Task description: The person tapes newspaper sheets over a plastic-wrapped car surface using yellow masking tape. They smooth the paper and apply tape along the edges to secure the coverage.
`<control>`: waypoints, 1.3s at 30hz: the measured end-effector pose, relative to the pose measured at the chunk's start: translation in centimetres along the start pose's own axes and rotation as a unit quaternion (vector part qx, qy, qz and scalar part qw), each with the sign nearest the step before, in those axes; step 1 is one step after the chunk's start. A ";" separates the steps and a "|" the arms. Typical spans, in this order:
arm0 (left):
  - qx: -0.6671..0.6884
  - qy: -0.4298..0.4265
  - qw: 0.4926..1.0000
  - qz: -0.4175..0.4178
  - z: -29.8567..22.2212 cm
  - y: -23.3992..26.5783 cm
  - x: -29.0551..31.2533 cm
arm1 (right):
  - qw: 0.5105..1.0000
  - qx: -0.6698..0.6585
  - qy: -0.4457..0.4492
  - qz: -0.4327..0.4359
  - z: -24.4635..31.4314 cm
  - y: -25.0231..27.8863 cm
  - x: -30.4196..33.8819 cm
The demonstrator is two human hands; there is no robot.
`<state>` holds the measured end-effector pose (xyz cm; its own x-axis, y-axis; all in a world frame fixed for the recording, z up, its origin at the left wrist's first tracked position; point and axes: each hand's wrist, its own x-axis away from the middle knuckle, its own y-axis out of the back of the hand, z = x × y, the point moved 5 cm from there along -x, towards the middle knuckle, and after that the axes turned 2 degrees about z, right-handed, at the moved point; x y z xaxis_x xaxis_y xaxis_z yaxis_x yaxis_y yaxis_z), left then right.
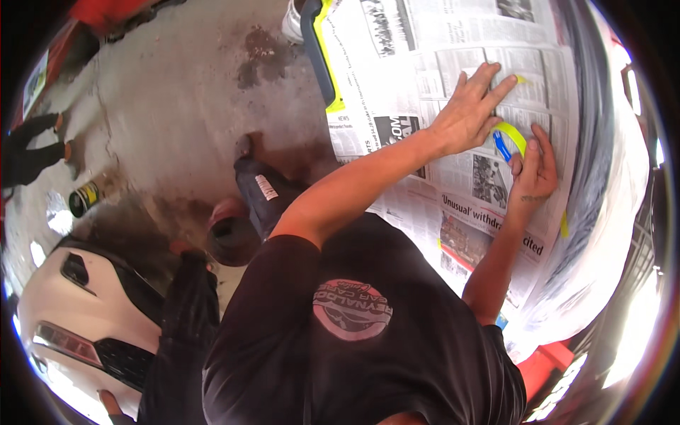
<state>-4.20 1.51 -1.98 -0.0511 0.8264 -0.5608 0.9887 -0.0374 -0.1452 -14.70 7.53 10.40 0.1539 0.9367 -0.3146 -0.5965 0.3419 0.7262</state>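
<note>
Sheets of newspaper [453,71] lie over a large, broad surface in front of me. My left hand [471,110] presses down on the newspaper with its fingers stretched out and apart. A small piece of yellow tape [520,79] shows just beside those fingertips. My right hand [535,170] holds a roll of yellow masking tape [511,136] with a blue inner core, its fingers curled at the lower right of the roll. The left thumb is close to the roll's upper edge; whether it touches cannot be made out.
Clear plastic sheeting [602,262] borders the newspaper on the right. A black-and-yellow edged part [322,57] sticks out at the far left. On the concrete floor [163,92] stand a can [83,200] and a white bumper [92,312]. Other people's legs [35,152] show at left.
</note>
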 end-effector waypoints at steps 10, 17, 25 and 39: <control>0.187 0.360 0.895 -0.186 15.4 5.9 13.6 | 0.998 0.027 0.037 -0.050 -1.3 -0.6 -0.6; 0.234 0.383 0.825 -0.343 26.5 6.1 19.0 | 0.995 0.078 0.002 -0.055 -0.8 -1.0 -0.4; 0.317 0.441 0.696 -0.469 29.8 10.0 22.0 | 0.993 0.101 0.013 -0.059 -0.4 -1.3 -0.2; 0.128 0.483 0.764 -0.409 34.2 10.7 21.1 | 0.989 0.123 -0.024 -0.074 -0.6 -0.9 0.1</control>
<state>0.50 -0.71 -43.24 -0.3865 0.6566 0.6477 0.6161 0.7064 -0.3485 -14.64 7.27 9.37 0.2649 0.8759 -0.4032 -0.3568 0.4775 0.8029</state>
